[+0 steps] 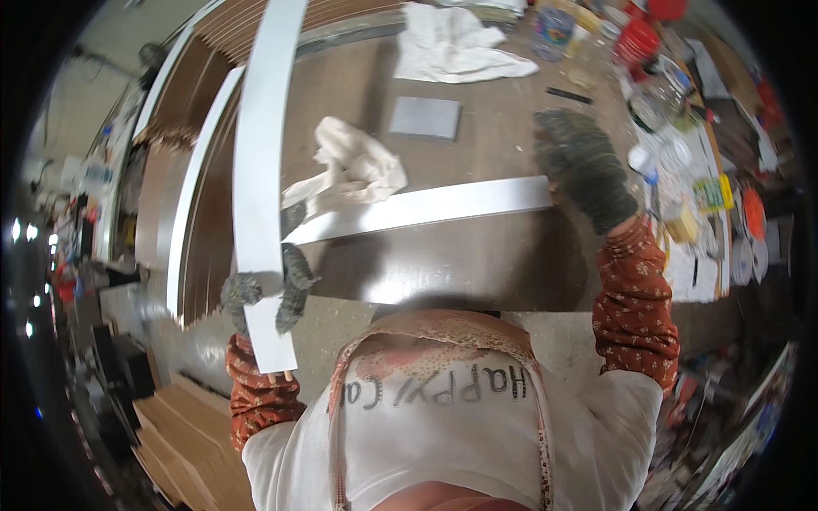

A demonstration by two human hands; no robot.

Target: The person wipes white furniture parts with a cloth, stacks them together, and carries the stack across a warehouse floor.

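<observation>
My left hand (295, 289), in a dark grey-green glove, is closed round the lower part of a long white strip (260, 153). The strip stretches away from me along the table's left side, its near end jutting past the table edge. A second white strip (426, 209) lies across the brown table (409, 264), its left end by my left hand. Just off its right end hovers my right hand (588, 162), gloved too, its fingers smeared by motion. Between the hands are a crumpled cream cloth (358, 166) and a flat grey rectangular block (425, 117).
Long brown boards with white edges (209, 179) are stacked on the left. A white cloth (452, 47) lies at the back, a thin black stick (569, 95) right of it. Bottles and jars (656, 102) crowd the right side. Cardboard (187, 443) is piled at lower left.
</observation>
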